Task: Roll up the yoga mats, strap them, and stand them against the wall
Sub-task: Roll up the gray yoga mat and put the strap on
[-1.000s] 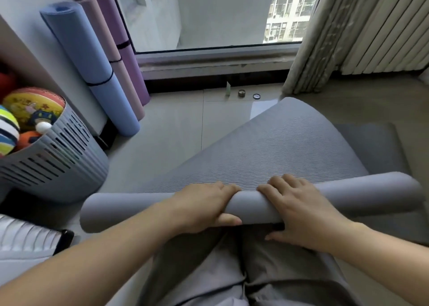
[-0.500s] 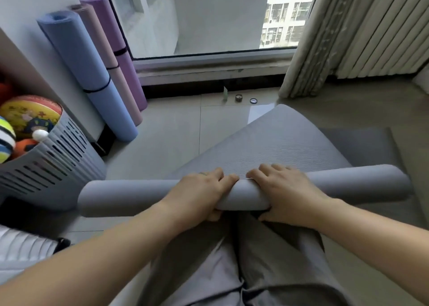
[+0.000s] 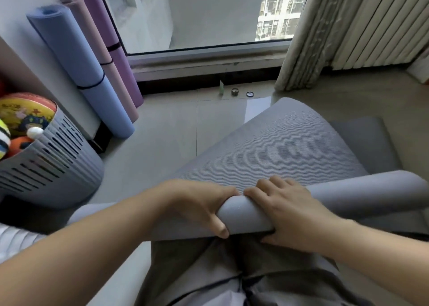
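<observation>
L hand (image 3: 199, 203), R hand (image 3: 287, 213) — grey mat (image 3: 278, 148)

Left hand (image 3: 201, 204), right hand (image 3: 286, 214) on mat (image 3: 290, 148)

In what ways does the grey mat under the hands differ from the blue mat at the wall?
The grey mat is partly rolled, the rest spread out; the blue mat is fully rolled.
The grey mat lies crosswise, gripped by the left hand and right hand; the blue mat leans upright against the wall.
The blue mat wears a dark strap; the grey mat shows none.
Both are yoga mats.
</observation>
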